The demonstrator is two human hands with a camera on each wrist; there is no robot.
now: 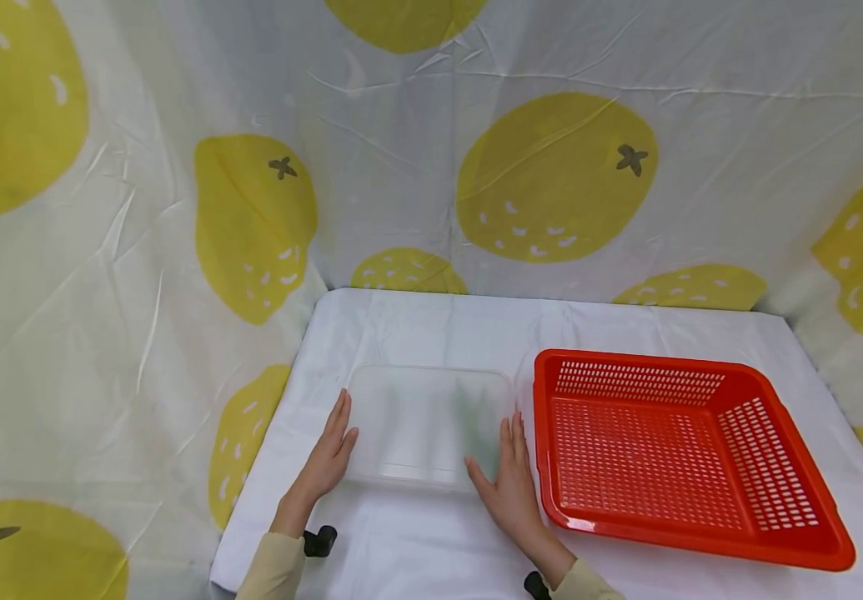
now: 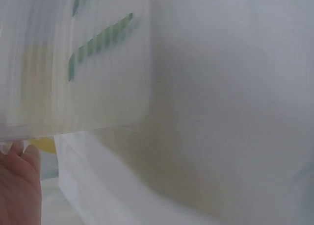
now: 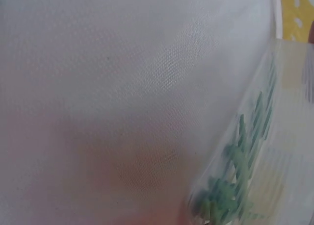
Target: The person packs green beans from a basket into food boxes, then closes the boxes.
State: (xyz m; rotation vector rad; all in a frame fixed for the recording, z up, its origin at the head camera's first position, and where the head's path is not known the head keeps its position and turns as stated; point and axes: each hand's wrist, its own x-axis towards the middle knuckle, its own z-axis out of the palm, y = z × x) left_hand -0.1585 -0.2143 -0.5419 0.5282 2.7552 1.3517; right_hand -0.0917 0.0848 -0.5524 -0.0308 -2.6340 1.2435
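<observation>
Your two hands bracket a clear lidded box on a white counter, an orange basket beside it

Left to right: your left hand lies flat against the left side of the frosted clear box, fingers straight, grip holding nothing. Green pieces show dimly through the box wall. Your right hand presses the right side the same way, likely steadying the box between both palms. Just beside it sits the orange basket, apart from the hands
</observation>
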